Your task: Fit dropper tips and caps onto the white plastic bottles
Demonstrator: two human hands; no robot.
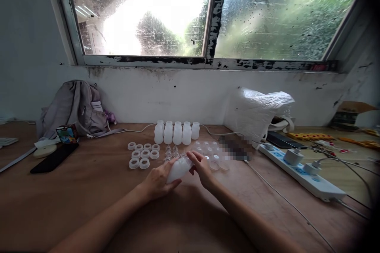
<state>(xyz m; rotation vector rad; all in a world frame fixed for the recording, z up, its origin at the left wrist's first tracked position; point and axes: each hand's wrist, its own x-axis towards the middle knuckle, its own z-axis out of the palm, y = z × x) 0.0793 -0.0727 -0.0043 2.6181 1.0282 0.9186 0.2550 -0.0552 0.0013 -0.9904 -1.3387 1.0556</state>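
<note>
Above the middle of the table, my left hand (158, 180) is wrapped round a frosted white plastic bottle (178, 169), tilted with its top up to the right. The fingers of my right hand (202, 168) are closed at that upper end, on a clear plastic top piece (187, 159); they partly hide it. Behind the hands stand several frosted white bottles (177, 132) in rows. Translucent rings (144, 163) lie in rows to the left. Small clear plastic parts (168, 154) sit just beyond my left hand, and clear discs (214, 165) lie beyond my right hand.
A white power strip (305, 172) with plugs and cables lies at the right. A blurred-out dark object (236, 148) and a white plastic bag (252, 114) are behind it. At the left are a grey backpack (74, 106), a small box (67, 133) and a black phone-like slab (55, 158).
</note>
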